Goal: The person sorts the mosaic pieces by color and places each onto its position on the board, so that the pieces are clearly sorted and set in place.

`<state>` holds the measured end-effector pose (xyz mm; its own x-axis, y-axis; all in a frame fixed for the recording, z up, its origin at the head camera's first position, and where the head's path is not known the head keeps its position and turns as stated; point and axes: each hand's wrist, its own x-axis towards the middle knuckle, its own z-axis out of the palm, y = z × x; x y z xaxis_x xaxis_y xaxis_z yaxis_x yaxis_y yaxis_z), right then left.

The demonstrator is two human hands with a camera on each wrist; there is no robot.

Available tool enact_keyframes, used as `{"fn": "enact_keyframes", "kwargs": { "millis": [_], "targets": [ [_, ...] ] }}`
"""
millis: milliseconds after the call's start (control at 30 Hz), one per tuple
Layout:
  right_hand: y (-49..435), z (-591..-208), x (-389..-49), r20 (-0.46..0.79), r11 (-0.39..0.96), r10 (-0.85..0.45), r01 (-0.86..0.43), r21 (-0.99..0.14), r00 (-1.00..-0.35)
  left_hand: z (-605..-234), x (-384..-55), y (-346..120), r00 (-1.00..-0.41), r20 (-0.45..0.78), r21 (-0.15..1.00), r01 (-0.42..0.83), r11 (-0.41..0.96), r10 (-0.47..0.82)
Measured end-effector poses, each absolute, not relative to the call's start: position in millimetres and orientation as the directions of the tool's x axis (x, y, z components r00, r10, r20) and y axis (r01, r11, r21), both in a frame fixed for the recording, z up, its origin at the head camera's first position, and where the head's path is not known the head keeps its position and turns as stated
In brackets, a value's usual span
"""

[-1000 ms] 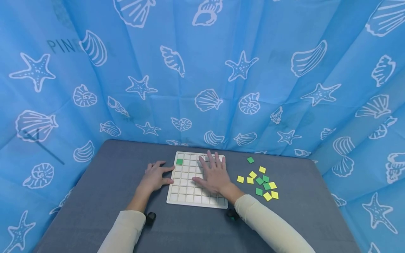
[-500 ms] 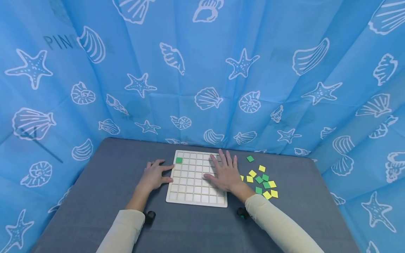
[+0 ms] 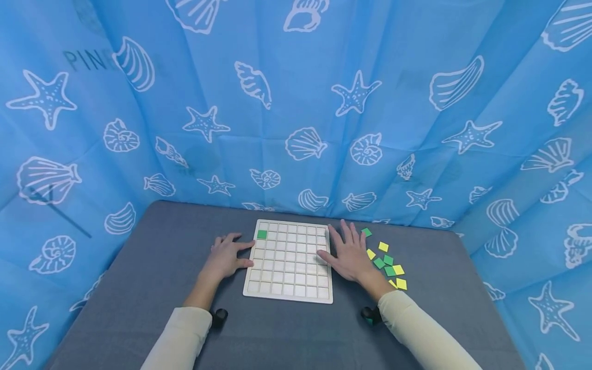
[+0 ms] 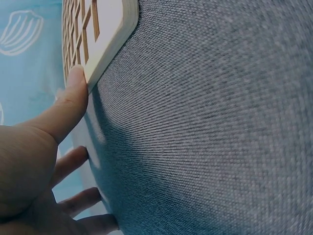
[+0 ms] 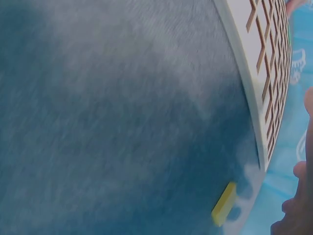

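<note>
the white grid board (image 3: 290, 266) lies on the gray bench (image 3: 287, 334) between the hands. the left hand (image 3: 226, 258) has its fingers apart, thumb and index tip at the board's left edge. the right hand (image 3: 349, 254) also spreads its fingers, the thumb overlapping the right edge in the head view; contact i cannot tell. a green tile (image 3: 262, 235) sits in the grid's upper left; loose green and yellow tiles (image 3: 390, 271) lie beyond the right hand.
</note>
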<state>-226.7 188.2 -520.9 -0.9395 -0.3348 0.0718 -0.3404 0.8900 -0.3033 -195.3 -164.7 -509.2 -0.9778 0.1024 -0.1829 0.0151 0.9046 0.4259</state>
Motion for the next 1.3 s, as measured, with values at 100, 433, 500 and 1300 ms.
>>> {"fn": "enact_keyframes", "kwargs": {
  "millis": [100, 433, 500, 1300],
  "targets": [
    [196.6, -520.9, -227.9, 0.086, 0.894, -0.323, -0.334, -0.299, -0.942, -509.0, -195.3, -164.5, -0.977, -0.184, 0.425, 0.02, 0.905, 0.107],
    [226.0, -514.5, -234.6, 0.068, 0.924, -0.229, -0.239, -0.3, -0.971, -507.8, -194.9, -163.9, -0.978, -0.18, 0.425, 0.019, 0.905, 0.105],
    [233.0, -514.4, -237.4, 0.06, 0.93, -0.201, -0.209, -0.303, -0.978, -507.3, -194.7, -164.0, -0.977, -0.184, 0.426, 0.017, 0.905, 0.105],
    [277.2, -525.4, -261.4, 0.002, 0.916, -0.021, -0.02, -0.402, -1.0, -510.1, -195.6, -164.9, -0.98, -0.181, 0.425, 0.002, 0.905, 0.088]
  ]
}}
